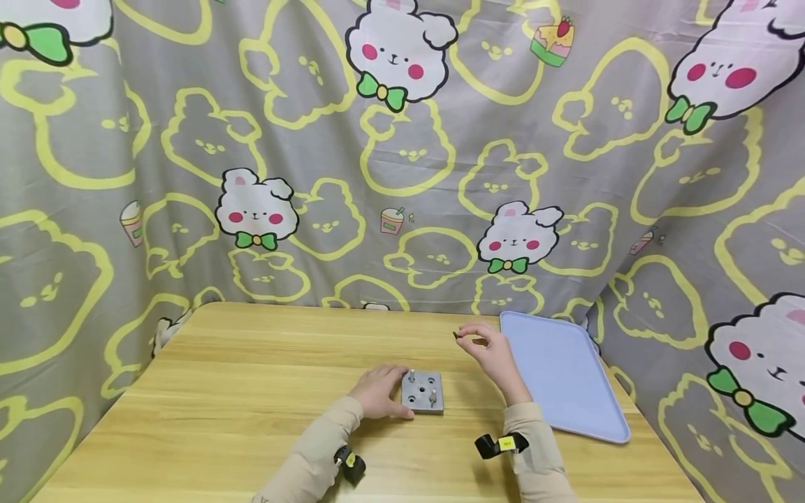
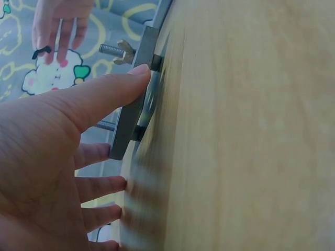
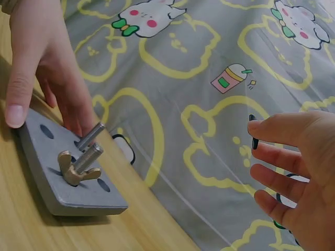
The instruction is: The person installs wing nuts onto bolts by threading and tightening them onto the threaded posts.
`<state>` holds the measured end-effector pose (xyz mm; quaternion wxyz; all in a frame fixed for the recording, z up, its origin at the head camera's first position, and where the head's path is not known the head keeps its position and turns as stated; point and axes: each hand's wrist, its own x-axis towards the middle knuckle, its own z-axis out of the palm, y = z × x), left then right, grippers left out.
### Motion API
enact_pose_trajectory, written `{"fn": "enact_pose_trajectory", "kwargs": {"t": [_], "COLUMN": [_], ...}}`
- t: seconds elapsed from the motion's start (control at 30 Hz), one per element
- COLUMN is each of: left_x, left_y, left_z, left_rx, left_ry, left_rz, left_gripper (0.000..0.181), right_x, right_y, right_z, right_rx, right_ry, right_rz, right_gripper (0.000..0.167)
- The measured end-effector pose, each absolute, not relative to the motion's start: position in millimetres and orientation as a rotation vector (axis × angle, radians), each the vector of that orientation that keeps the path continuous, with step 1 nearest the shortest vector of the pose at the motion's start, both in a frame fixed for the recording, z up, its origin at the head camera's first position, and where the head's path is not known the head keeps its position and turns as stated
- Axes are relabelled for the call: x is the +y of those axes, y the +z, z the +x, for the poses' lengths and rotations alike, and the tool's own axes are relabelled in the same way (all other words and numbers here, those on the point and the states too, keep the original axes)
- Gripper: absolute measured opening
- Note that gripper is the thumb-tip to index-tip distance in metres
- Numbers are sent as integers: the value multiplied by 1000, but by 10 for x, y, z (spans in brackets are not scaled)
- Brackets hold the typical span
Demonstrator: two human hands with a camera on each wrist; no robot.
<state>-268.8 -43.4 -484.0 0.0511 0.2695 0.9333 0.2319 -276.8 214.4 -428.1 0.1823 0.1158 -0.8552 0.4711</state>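
A square grey metal plate (image 1: 423, 402) lies on the table with two threaded bolts standing up from it and several holes in its face. On one bolt sits a brass-coloured wing nut (image 3: 76, 170); the other bolt (image 3: 91, 137) is bare. My left hand (image 1: 380, 392) holds the plate by its left side, thumb at the near edge and index finger at the far one. Raised to the right beyond the plate, my right hand (image 1: 487, 353) pinches a small black wing nut (image 2: 42, 52) between thumb and index finger; fingertips partly hide it.
At the right of the wooden table (image 1: 251, 377) lies a light blue tray (image 1: 560, 374). A grey patterned curtain (image 1: 327, 161) hangs behind the table and along both sides. Each wrist wears a black camera.
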Motion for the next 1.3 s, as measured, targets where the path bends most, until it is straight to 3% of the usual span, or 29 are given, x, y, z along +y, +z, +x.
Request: {"fn": "enact_pose_trajectory", "kwargs": {"t": [0.4,0.8,1.3], "left_x": [-515,-486,14], "left_y": [-4655,-4069,-4259], "left_z": [-2808,-2935,-2831], "left_rx": [2719,2588,2648], "left_ry": [865,1484,1660], "left_rz": [851,699,701], "left_gripper": [96,65,30], "right_x": [2090,2026,1901], "right_y": [-4324,-4316,-4306], "right_z": [-2799,-2796,-2745], "right_rx": [-2404,-2409,-2393], "right_ry": [1360,1375,1335], "right_rz": [386,420,528], "right_gripper": [11,10,11]}}
